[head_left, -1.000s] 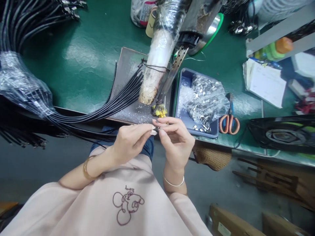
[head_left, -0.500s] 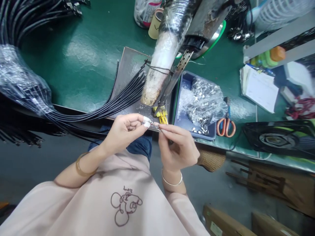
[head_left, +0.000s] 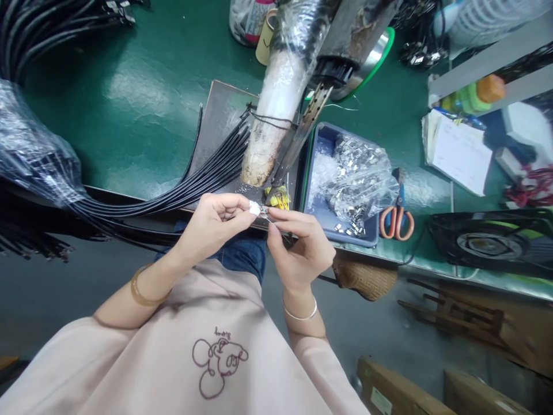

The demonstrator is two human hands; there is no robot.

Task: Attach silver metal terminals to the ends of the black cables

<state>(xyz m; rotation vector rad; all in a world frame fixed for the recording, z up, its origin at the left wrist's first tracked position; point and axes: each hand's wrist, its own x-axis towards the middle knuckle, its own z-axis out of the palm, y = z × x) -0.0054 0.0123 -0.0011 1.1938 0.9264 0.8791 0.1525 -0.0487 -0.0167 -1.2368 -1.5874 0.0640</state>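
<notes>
My left hand (head_left: 220,222), with white wrapping on its fingertips, pinches a small metal piece (head_left: 263,211) at the bench's front edge. From the right, my right hand (head_left: 302,245) meets it, index fingertip close against the piece and thumb just below. A thin pale sliver shows between that thumb and finger; its kind is too small to make out. Just beyond the fingertips lies a yellow object (head_left: 280,199) on the grey board (head_left: 222,106). Black cables (head_left: 203,176) run over the board, behind my left hand. A stained, wrapped tube (head_left: 263,135) reaches down above them.
Right of the board, a blue tray (head_left: 317,227) holds a plastic bag and small loose metal parts. Orange-handled scissors (head_left: 396,222), a notepad (head_left: 460,150) and a black fan (head_left: 488,245) lie farther right. A slotted metal bar (head_left: 309,124) slants down beside the tube.
Both hands have shifted slightly left together. My right thumb has moved down and left, opening a small gap below the index finger. The camera view has moved a little.
</notes>
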